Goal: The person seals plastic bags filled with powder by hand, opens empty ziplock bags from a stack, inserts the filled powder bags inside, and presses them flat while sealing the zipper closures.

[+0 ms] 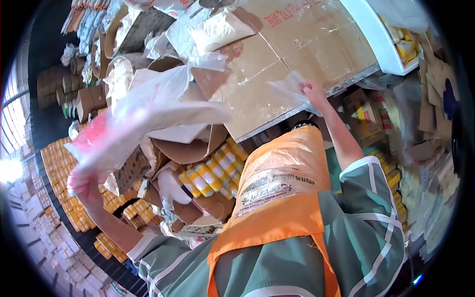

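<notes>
Our cardboard-topped table (316, 54) leaves room beside it for the big plastic bag (148, 116), billowing at our left hand (88, 184), its finger opening too blurred to tell. Our right hand (310, 92) pinches clear film (286, 90) above the table, fingers closed, probably to control its loose edge.

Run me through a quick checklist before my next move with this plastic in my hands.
1. Right hand holding the clear plastic: ok.
2. Left hand gripping the large plastic bag firmly: cannot tell, too blurred.
3. Cardboard surface clean: not ok, white smudges show.
4. Orange apron worn: ok.
5. Filled white bag sealed: cannot tell.
</notes>
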Tool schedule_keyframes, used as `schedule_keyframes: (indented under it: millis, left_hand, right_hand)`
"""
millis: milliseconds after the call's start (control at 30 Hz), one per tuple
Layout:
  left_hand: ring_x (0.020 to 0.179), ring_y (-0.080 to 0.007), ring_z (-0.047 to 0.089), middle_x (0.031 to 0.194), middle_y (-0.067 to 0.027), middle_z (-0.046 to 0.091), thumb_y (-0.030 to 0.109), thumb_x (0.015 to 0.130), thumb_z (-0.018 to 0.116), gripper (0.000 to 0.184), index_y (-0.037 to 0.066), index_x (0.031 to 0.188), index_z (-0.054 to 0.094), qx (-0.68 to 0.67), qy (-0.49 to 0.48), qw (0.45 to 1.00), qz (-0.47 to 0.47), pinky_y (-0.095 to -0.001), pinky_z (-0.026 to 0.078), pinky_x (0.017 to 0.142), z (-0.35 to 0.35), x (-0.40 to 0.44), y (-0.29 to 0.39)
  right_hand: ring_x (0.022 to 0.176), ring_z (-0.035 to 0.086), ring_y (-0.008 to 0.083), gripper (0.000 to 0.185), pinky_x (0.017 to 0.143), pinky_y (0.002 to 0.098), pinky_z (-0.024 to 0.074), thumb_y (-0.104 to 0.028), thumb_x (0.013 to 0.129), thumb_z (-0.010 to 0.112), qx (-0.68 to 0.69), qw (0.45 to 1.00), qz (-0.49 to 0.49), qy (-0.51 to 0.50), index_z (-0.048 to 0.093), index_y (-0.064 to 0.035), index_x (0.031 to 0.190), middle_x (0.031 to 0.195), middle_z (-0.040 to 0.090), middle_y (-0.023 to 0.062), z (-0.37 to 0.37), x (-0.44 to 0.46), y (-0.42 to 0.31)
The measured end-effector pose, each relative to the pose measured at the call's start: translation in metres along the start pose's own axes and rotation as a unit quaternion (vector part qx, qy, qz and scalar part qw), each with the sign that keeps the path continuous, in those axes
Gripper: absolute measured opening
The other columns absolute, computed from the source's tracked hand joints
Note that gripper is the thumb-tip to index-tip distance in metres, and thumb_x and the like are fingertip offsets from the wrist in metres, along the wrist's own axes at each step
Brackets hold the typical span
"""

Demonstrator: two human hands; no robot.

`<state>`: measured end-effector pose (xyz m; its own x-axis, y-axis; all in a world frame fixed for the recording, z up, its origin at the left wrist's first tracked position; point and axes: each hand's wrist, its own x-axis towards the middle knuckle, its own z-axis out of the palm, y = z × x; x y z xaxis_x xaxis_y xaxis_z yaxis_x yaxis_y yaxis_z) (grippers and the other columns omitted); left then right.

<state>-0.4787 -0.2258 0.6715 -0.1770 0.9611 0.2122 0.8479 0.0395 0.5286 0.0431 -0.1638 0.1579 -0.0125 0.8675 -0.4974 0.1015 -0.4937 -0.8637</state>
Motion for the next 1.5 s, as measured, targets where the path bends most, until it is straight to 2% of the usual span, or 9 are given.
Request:
schedule_keyframes:
  millis: [67,300,433,600,733,967,1133,1233,1500]
  left_hand:
    - [0.072,-0.0212,0.056,0.079,-0.0099,0.059,0.009,0.083,0.064,0.013,-0.002,0.077,0.060,0.072,-0.091,0.989,0.092,-0.0320,0.045,0.065,0.030,-0.002,0.046]
    - [0.067,-0.0282,0.060,0.075,-0.0139,0.061,0.028,0.077,0.064,0.034,-0.006,0.080,0.060,0.028,-0.293,0.955,0.030,-0.0338,0.046,0.062,0.084,-0.006,0.073]
    - [0.072,-0.0174,0.060,0.079,-0.0096,0.066,0.019,0.079,0.069,0.025,-0.001,0.095,0.066,-0.001,-0.428,0.895,-0.130,-0.0324,0.048,0.070,0.151,0.042,-0.011]
    - [0.086,-0.0245,0.063,0.092,-0.0146,0.068,0.029,0.079,0.070,0.034,0.004,0.102,0.066,0.008,-0.536,0.844,-0.007,-0.0375,0.048,0.079,0.401,0.081,-0.167]
    - [0.089,-0.0302,0.064,0.096,-0.0171,0.067,0.021,0.080,0.064,0.024,0.009,0.100,0.067,0.012,-0.477,0.876,0.068,-0.0414,0.049,0.081,0.559,0.067,-0.261]
    - [0.091,-0.0346,0.062,0.093,-0.0153,0.066,0.022,0.080,0.058,0.019,0.011,0.094,0.066,0.118,-0.387,0.911,0.083,-0.0457,0.049,0.081,0.576,0.069,-0.249]
    - [0.086,-0.0378,0.062,0.091,-0.0208,0.063,0.041,0.068,0.077,0.055,-0.005,0.091,0.056,0.038,-0.001,0.986,-0.161,-0.0418,0.049,0.079,0.578,0.094,-0.271]
    - [0.082,-0.0242,0.065,0.089,-0.0178,0.065,0.036,0.076,0.074,0.049,-0.003,0.098,0.055,-0.221,-0.113,0.830,-0.500,-0.0361,0.053,0.073,0.578,0.129,-0.285]
    - [0.060,-0.0209,0.058,0.076,-0.0149,0.063,0.023,0.083,0.064,0.024,-0.001,0.087,0.062,-0.315,0.015,0.845,-0.431,-0.0345,0.044,0.049,0.623,0.137,-0.301]
  right_hand:
    - [0.086,0.063,0.0142,0.025,0.078,0.0268,0.0486,0.000,0.083,0.046,0.059,0.998,0.034,0.001,0.062,0.0017,0.102,0.094,0.066,0.0083,0.000,0.000,-0.009]
    - [0.083,0.061,0.0124,0.023,0.075,0.0269,0.0485,0.000,0.081,0.047,0.026,0.999,0.014,-0.020,0.061,0.0035,0.099,0.092,0.065,0.0067,-0.033,-0.023,-0.028]
    - [0.084,0.061,0.0134,0.021,0.073,0.0259,0.0488,-0.001,0.082,0.049,-0.016,0.998,0.023,-0.047,0.061,0.0019,0.100,0.093,0.064,0.0064,-0.049,-0.028,-0.032]
    - [0.074,0.058,0.0099,0.015,0.066,0.0243,0.0458,0.001,0.082,0.050,-0.082,0.995,0.059,-0.020,0.062,-0.0015,0.091,0.079,0.061,0.0010,-0.060,-0.048,-0.025]
    - [0.072,0.056,0.0091,0.016,0.067,0.0235,0.0452,0.002,0.083,0.050,-0.107,0.991,0.076,0.022,0.062,-0.0013,0.092,0.079,0.061,0.0009,-0.057,-0.086,-0.034]
    - [0.078,0.059,0.0126,0.016,0.073,0.0270,0.0472,-0.003,0.085,0.053,-0.223,0.974,0.006,-0.033,0.063,0.0017,0.097,0.083,0.063,0.0037,0.025,-0.083,-0.038]
    - [0.065,0.051,0.0070,0.015,0.057,0.0240,0.0434,-0.014,0.094,0.053,-0.045,0.980,0.008,-0.195,0.060,-0.0015,0.091,0.072,0.056,-0.0009,0.147,-0.009,-0.036]
    - [0.075,0.062,0.0143,0.024,0.073,0.0280,0.0499,-0.012,0.089,0.057,0.033,0.995,0.021,-0.087,0.061,0.0014,0.108,0.083,0.066,0.0066,0.198,0.047,-0.001]
    - [0.091,0.059,0.0167,0.032,0.080,0.0278,0.0467,-0.008,0.085,0.060,0.003,0.998,0.062,0.013,0.055,0.0026,0.114,0.099,0.063,0.0105,0.163,0.021,0.037]
